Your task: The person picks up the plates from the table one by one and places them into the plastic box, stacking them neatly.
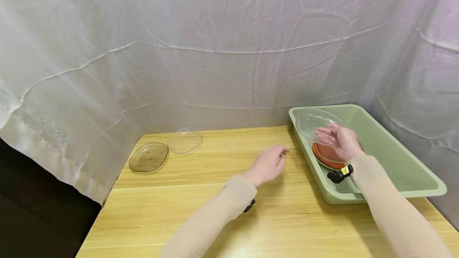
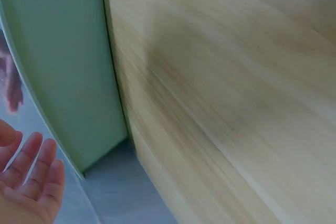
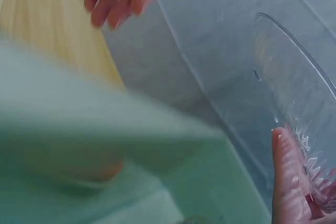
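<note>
My right hand (image 1: 342, 141) holds a clear glass plate (image 1: 309, 124) at its near edge, tilted above the left part of a green basin (image 1: 398, 150). In the right wrist view the thumb lies along one face of the plate (image 3: 294, 87), and fingers show through the glass. Under that hand, plates with orange rims (image 1: 317, 155) sit stacked in the basin, partly covered by hand and wrist. My left hand (image 1: 267, 164) hovers over the table left of the basin, holding nothing, its fingers loosely bent.
Toward the table's left end lie a brown see-through plate (image 1: 148, 157) and, just behind it, another clear plate (image 1: 185, 141). A grey curtain (image 1: 229, 79) hangs along the back and sides. The basin's raised rim (image 1: 312, 170) stands between the two hands.
</note>
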### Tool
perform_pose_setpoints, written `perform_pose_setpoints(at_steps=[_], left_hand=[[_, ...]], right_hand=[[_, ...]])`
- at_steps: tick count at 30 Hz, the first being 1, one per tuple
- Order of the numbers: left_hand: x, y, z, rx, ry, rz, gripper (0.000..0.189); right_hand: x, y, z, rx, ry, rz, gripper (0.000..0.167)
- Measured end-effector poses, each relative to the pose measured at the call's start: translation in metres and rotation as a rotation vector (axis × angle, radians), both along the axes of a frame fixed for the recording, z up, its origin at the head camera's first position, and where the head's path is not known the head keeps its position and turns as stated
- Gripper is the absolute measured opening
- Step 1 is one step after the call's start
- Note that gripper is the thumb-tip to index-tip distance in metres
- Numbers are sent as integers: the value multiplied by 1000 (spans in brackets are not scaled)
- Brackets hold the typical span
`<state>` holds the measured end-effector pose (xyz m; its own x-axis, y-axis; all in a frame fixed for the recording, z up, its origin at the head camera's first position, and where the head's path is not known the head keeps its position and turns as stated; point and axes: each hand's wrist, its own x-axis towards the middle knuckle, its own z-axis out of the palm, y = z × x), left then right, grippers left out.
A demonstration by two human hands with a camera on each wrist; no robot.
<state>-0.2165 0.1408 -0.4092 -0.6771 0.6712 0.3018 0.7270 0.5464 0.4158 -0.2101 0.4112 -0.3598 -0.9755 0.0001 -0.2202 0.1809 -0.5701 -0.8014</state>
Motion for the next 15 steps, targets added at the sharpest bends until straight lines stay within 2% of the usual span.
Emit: perform_pose_setpoints(at_steps=[9, 13, 15], left_hand=[[13, 26, 2, -100, 158, -90, 39], [16, 35, 1, -153, 229, -133, 45], [18, 39, -1, -182, 252, -150, 47]], right_hand=[[2, 30, -19, -117, -12, -37, 67], [2, 37, -23, -69, 3, -66, 66], [1, 40, -24, -43, 10, -103, 59]])
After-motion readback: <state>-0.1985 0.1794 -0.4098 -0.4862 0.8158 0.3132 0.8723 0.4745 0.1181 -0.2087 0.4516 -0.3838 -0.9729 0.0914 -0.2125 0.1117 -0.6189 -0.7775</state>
